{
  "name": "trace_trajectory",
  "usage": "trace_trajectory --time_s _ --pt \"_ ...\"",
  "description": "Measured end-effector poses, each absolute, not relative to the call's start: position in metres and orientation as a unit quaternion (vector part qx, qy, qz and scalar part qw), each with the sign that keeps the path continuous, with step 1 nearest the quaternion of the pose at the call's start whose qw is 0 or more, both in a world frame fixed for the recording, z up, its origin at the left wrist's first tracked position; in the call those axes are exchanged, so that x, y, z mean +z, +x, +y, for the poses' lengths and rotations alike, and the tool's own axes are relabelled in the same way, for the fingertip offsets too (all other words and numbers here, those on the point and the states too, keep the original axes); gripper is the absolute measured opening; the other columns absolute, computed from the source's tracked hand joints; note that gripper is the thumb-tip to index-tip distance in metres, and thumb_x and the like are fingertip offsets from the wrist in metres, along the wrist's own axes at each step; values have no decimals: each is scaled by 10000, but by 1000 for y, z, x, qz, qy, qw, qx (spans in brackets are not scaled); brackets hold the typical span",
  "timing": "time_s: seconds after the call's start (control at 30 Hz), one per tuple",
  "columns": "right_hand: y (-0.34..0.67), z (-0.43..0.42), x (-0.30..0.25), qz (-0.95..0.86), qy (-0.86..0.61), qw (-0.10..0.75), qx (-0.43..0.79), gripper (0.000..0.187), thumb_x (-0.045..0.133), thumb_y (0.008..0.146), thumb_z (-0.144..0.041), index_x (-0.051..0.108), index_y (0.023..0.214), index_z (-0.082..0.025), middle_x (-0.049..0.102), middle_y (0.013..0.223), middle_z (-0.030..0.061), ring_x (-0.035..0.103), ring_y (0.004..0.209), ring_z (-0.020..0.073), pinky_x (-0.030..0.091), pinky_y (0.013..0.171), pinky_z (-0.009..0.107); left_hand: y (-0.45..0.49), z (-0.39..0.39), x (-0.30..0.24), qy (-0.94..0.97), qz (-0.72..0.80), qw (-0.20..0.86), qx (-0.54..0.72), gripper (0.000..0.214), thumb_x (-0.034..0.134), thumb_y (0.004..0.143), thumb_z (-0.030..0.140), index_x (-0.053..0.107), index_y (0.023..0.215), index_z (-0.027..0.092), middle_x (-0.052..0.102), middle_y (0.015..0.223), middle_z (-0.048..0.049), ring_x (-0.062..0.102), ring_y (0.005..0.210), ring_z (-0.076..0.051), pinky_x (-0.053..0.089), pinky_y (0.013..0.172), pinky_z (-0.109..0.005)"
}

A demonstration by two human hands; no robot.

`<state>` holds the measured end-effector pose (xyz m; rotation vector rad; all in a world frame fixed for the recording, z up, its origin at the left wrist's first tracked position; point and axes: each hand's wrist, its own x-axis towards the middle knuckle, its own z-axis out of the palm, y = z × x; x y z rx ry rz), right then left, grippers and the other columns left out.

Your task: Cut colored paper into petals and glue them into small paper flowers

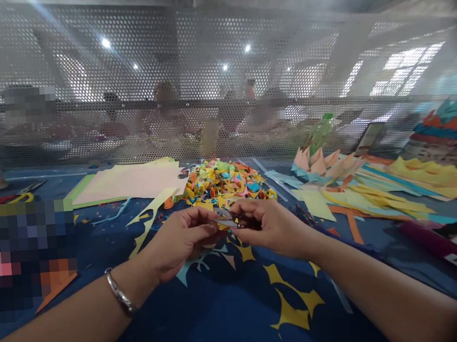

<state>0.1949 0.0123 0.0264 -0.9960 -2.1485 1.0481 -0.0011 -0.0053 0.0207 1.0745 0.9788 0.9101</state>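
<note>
In the middle of the view my left hand [190, 234] and my right hand [268, 226] meet, fingertips almost touching. Both are closed in a pinch around a small, greyish flat piece [225, 222]. Fingers cover much of it, so its kind does not show, and a bit of yellow peeks out beside it. Just beyond the fingers rises a heap of small curled paper pieces [225, 179] in many colours. Below the hands lie yellow paper offcuts [293, 311] with curved cut-outs and a light blue paper scrap [185, 272].
Pale paper sheets [130, 181] lie at the left behind scissors [25, 196]. Paper strips [376, 196] and zigzag-edged paper pieces [322, 161] spread right, near a green-capped bottle [322, 129] and a purple object [440, 246]. A perforated metal screen [206, 88] closes off the table's far side; people sit behind it.
</note>
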Motion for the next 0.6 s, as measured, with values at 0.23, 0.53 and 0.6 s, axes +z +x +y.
trace_trajectory --time_s 0.23,0.53,0.6 --pt "197 14 26 -804 -362 267 389 60 577 793 -221 525 816 -202 474 675 -30 430 592 112 364 551 255 -5 -4 18 637 436 527 355 142 628 692 195 629 833 207 670 752 -19 621 669 -156 472 642 -283" --pt "201 15 28 -825 -382 260 327 88 588 794 -265 522 806 -207 445 635 -38 404 565 114 346 531 261 -66 25 42 778 593 66 199 190 516 770 303 661 869 231 679 857 -53 597 732 -216 408 660 -310" --pt "202 15 27 -828 -383 258 318 93 588 799 -279 528 813 -209 444 634 -37 401 559 114 343 524 262 -76 31 38 782 595 66 174 184 566 713 312 664 840 223 662 841 -58 580 716 -222 393 642 -306"
